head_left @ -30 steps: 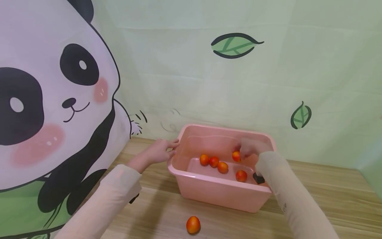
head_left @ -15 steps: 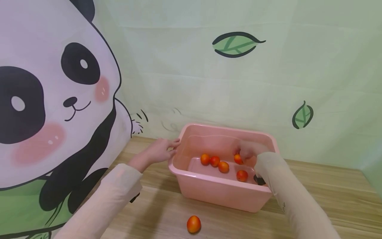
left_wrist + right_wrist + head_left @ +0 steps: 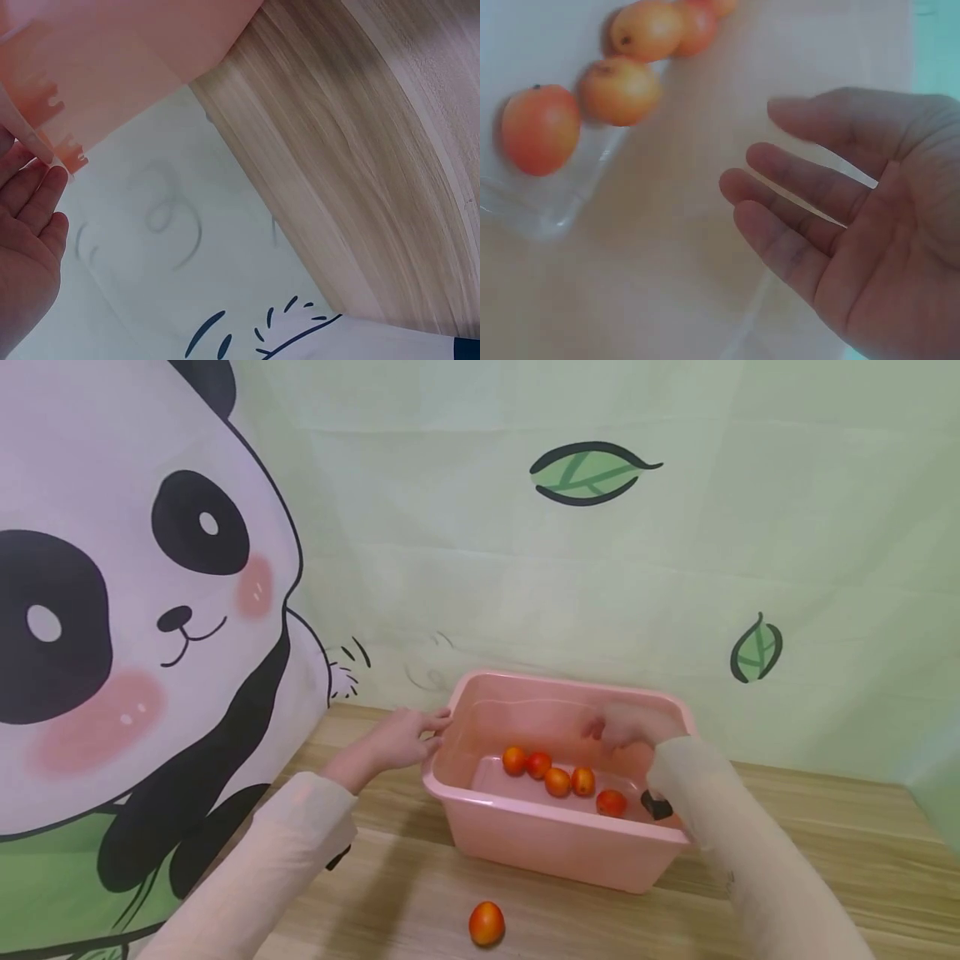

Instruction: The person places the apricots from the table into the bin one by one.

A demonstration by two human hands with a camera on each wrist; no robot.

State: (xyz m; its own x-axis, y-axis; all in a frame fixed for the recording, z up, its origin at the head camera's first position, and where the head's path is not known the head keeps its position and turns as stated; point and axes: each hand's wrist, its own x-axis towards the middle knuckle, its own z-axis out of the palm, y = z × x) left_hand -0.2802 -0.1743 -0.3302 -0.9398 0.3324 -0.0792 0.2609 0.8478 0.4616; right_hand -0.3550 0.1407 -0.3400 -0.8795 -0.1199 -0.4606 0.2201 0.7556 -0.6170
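Note:
A pink plastic basin holds several small, round, red-orange fruits, also visible in the right wrist view as glossy fruits with dark stem ends. My left hand touches the basin's left rim with its fingertips, fingers fairly straight. In the left wrist view, the left hand has its palm showing and its fingertips at the rim. Over the basin's right half hovers my right hand, holding nothing. The right wrist view shows the right hand with loosely bent fingers and thumb apart, away from the fruits.
One more red-orange fruit lies on the wooden table in front of the basin. Behind stands a pale green backdrop with leaf drawings and a large panda print at left.
My right hand has let go of the fruit it held; that fruit now sits on the basin floor between its neighbours. The hand has risen slightly. My left hand stays at the rim.

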